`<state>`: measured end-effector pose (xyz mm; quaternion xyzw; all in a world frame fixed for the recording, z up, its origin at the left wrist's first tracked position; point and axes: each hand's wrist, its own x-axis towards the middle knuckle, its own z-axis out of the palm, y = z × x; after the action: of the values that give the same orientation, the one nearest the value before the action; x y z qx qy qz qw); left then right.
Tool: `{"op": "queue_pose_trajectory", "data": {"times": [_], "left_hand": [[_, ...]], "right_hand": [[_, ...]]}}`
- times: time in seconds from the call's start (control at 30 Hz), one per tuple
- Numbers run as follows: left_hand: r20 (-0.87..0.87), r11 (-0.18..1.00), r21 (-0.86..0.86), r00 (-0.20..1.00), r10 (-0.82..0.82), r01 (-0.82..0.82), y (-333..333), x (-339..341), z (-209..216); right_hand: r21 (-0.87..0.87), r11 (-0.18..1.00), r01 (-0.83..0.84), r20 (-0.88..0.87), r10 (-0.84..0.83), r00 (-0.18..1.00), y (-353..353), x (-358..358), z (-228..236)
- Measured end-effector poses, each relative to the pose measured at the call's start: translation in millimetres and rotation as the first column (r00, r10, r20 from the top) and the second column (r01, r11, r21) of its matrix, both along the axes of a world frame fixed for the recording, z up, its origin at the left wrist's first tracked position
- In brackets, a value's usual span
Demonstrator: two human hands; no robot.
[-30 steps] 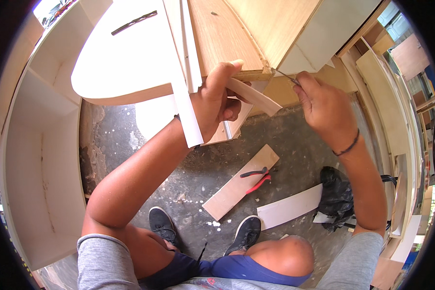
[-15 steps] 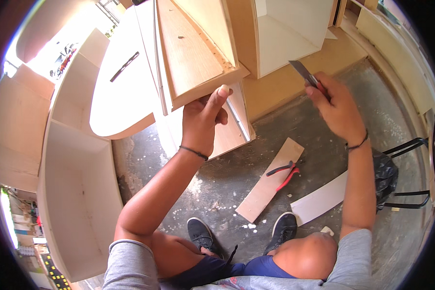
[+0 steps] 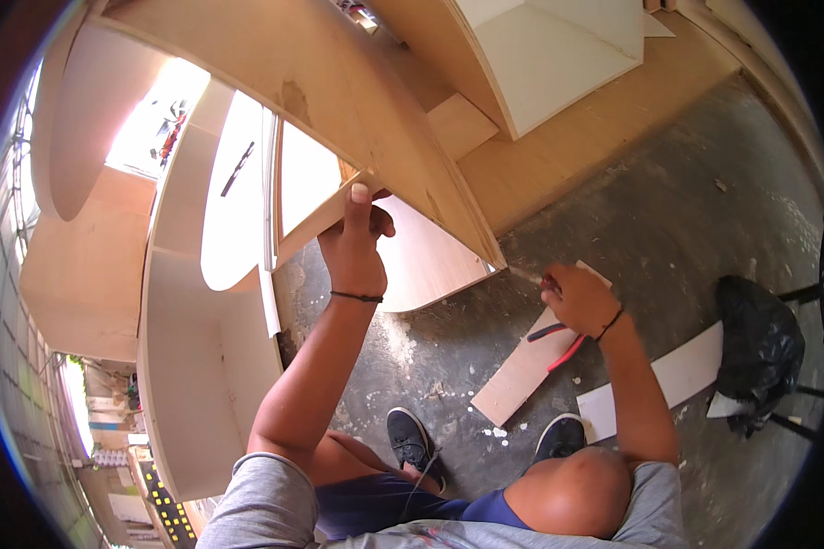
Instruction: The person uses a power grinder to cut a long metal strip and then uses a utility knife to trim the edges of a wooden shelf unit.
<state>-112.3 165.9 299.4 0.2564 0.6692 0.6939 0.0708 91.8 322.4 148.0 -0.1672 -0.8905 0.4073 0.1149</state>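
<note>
My left hand (image 3: pixel 352 247) is closed around the near corner of an open-ended wooden box (image 3: pixel 325 215), thumb on top and fingers curled beneath. A broad plywood side panel (image 3: pixel 339 101) of the box slants from upper left to lower right. My right hand (image 3: pixel 581 302) grips a utility knife (image 3: pixel 526 274), its blade pointing left close to the panel's lower right corner. Whether the blade touches the wood I cannot tell. Below that hand, black-and-red pliers (image 3: pixel 568 352) lie on a wooden strip (image 3: pixel 513 389) on the floor.
A long white-lined shelf unit (image 3: pixel 188 384) stands at the left. A white rounded board (image 3: pixel 224 220) carries a dark slim tool (image 3: pixel 238 169). At the right are a white strip (image 3: pixel 687 366) and a black plastic bag (image 3: pixel 760 339). A white-lined cabinet (image 3: pixel 558 59) sits at the back.
The box has tilted, bringing its broad side panel into view. My right hand has come down and left with the knife, toward the panel's corner. My left hand keeps its hold.
</note>
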Motion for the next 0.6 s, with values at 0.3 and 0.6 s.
{"op": "queue_pose_trajectory", "data": {"times": [0.3,0.6], "left_hand": [[-0.152,0.996,0.077,0.986,0.064,-0.052,-7,-11,-14],[-0.046,0.995,-0.037,0.995,0.094,-0.095,-9,4,0]], "right_hand": [[-0.267,0.959,-0.094,0.244,0.162,0.956,-10,2,-115],[-0.216,0.967,-0.133,0.379,0.209,0.902,-8,-9,-131]]}}
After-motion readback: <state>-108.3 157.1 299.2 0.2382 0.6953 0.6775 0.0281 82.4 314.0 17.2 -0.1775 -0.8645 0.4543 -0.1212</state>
